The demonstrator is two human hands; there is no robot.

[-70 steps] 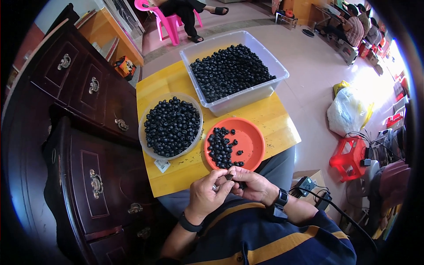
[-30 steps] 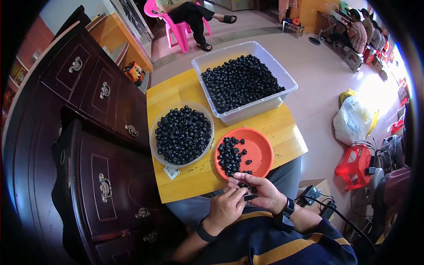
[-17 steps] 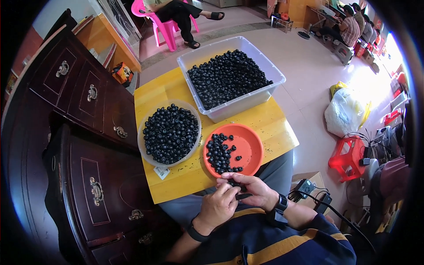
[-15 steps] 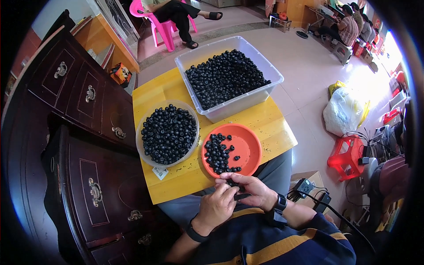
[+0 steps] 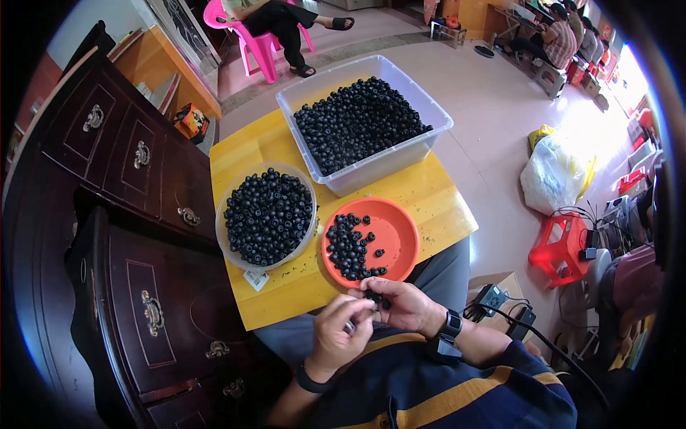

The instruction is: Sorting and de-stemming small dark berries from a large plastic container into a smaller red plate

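My right hand is closed round several small black round pieces that show at its fingertips, just below the front rim of the orange-red dish. Close against it, my left hand has its fingers bent and pressed together. Something small and greyish shows between them, too little to name. More black round pieces lie in the left half of the dish, some with a hollow in one end. A round clear tub at its left and a large clear bin behind it hold many more.
Everything stands on a small yellow table strewn with dark crumbs. A dark wooden cabinet lines the left. To the right are a red stool, a stuffed plastic bag and a black cable. Another person sits on a pink chair.
My left hand has drawn slightly back and left from my right. A dark strip seen between the hands is gone from view, and black pieces now show at my right fingertips.
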